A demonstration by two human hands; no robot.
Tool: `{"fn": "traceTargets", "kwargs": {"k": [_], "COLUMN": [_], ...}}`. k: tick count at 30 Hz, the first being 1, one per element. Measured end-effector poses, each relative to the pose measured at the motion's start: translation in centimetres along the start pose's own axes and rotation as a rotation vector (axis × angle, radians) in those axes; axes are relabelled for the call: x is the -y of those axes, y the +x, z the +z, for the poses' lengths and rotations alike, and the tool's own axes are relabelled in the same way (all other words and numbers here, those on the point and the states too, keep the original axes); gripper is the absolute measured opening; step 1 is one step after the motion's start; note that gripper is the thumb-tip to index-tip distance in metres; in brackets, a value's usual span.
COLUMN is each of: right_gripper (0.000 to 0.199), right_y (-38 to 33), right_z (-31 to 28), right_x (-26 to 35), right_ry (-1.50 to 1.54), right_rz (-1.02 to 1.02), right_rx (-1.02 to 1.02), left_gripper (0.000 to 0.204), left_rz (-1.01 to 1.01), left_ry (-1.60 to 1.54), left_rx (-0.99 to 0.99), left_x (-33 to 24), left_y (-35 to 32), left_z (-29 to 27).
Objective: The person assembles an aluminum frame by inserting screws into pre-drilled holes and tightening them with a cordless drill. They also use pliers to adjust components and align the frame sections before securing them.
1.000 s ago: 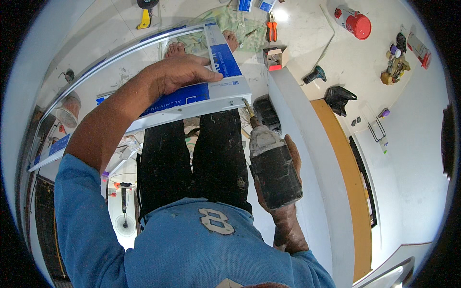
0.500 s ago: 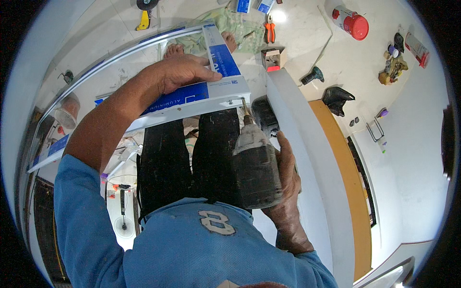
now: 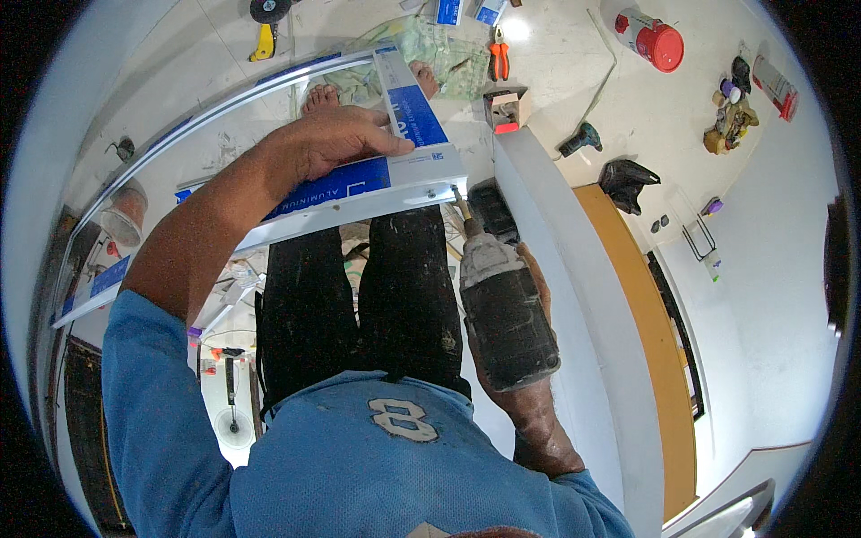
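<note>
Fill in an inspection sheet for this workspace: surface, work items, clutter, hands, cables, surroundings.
Surface: pale floor, marked in places.
Work items: blue-and-white frame; black drill, its bit at the frame's corner.
Clutter: pliers, open box, red-lidded bucket, green tool, black bag.
Hands: left hand grips the frame; right hand holds the drill, partly hidden behind it.
Cables: pale line near the green tool; cord or strip, cannot tell.
Surroundings: white ledge at right, brown board beyond.
</note>
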State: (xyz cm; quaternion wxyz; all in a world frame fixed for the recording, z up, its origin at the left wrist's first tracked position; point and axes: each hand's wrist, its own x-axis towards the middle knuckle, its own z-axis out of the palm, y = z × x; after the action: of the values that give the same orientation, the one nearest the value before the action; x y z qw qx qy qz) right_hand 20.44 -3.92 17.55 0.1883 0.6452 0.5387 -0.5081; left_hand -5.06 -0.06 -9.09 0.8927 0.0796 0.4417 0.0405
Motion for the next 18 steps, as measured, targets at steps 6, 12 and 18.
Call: {"fn": "traceTargets", "kwargs": {"k": [6, 12, 18], "right_gripper": [0.121, 0.108, 0.112], "right_y": [0.0, 0.1, 0.4], "right_z": [0.1, -0.6, -0.2], "right_x": [0.5, 1.5, 1.4], "right_ry": [0.171, 0.162, 0.108], "right_rz": [0.096, 0.174, 0.059], "right_rx": [0.034, 0.093, 0.044], "left_gripper": [0.073, 0.073, 0.074], "left_rz": [0.002, -0.038, -0.02], "left_ry": [0.081, -0.052, 0.09], "left_rx": [-0.064, 0.011, -0.055], "left_x": [0.0, -0.3, -0.7], "left_y": [-0.1, -0.8, 0.2], "left_z": [0.1, 0.4, 0.1]}}
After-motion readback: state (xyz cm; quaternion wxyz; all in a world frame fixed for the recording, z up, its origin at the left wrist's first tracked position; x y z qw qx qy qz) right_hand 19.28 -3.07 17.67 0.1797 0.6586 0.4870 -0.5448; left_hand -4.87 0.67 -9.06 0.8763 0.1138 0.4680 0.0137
